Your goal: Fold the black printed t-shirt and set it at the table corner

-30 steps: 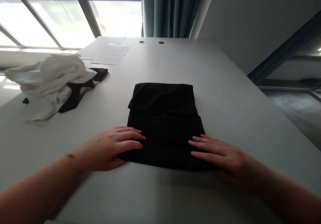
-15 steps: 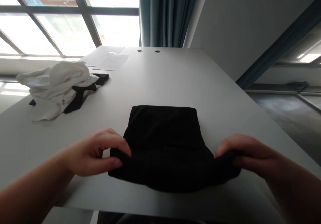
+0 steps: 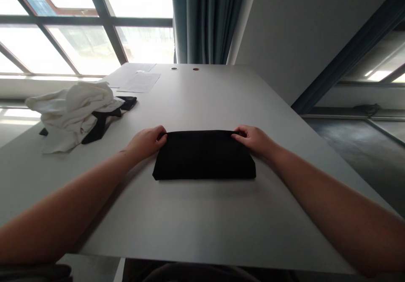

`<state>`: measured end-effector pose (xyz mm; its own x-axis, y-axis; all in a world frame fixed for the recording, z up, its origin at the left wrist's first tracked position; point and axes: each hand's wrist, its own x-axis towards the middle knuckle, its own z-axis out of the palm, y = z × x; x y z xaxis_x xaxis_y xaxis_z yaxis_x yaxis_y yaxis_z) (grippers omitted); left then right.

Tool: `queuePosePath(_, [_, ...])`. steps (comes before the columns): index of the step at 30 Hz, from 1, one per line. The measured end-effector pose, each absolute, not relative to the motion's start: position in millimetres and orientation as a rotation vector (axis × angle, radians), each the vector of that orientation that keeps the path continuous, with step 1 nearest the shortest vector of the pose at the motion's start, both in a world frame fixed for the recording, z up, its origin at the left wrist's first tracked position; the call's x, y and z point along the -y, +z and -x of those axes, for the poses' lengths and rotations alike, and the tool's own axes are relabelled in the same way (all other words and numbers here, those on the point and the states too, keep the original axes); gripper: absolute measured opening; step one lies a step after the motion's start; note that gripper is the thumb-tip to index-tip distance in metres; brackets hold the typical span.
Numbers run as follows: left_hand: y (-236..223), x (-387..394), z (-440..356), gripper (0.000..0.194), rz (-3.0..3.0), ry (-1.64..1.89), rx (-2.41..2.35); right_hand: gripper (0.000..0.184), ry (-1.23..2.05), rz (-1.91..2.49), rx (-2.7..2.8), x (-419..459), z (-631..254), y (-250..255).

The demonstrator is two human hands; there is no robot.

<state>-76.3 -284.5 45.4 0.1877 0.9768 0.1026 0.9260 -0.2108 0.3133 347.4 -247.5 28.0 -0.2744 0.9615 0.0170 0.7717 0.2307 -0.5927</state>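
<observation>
A black cloth garment point(image 3: 205, 155), folded into a compact shape wider at its near edge, lies on the white table point(image 3: 190, 223). Its exact kind does not show. My left hand point(image 3: 148, 142) pinches the far left corner between thumb and fingers. At the far right corner, my right hand point(image 3: 251, 138) grips the cloth in the same way. The near edge rests flat and straight, with both near corners slightly cut off in outline.
A heap of white cloth point(image 3: 79, 105) lies at the table's left, with black cloth point(image 3: 96, 128) partly under it. Sheets of paper point(image 3: 139, 82) lie at the far left, near two round holes in the tabletop. Windows and a blue curtain point(image 3: 207, 20) stand beyond.
Both hands have moved away from me, carrying the garment's near edge over to its far edge. The black cloth is now folded shorter, and its near part of the table is uncovered.
</observation>
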Motion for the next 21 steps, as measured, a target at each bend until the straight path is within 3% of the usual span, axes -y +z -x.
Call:
queuePosePath(4, [61,307,68,0.028,-2.619,0.789,-1.560,0.038,0.445,1.483,2.157,261,-350,38])
queuePosePath(7, [77,328,41,0.033,-2.878,0.741,-1.199,0.032,0.175,1.304,2.110,285,-332,66])
queuePosePath(11, [72,334,-3,0.042,-2.907,0.531,-1.229,0.040,0.016,1.156,2.337,312,-292,87])
queuePosePath(17, [37,296,-8,0.061,-2.715,0.274,-1.330,0.071,0.195,1.321,2.622,290,-285,35])
queuePosePath(21, [34,290,2,0.060,-2.653,0.303,-1.391,0.072,0.269,1.331,2.576,272,-303,19])
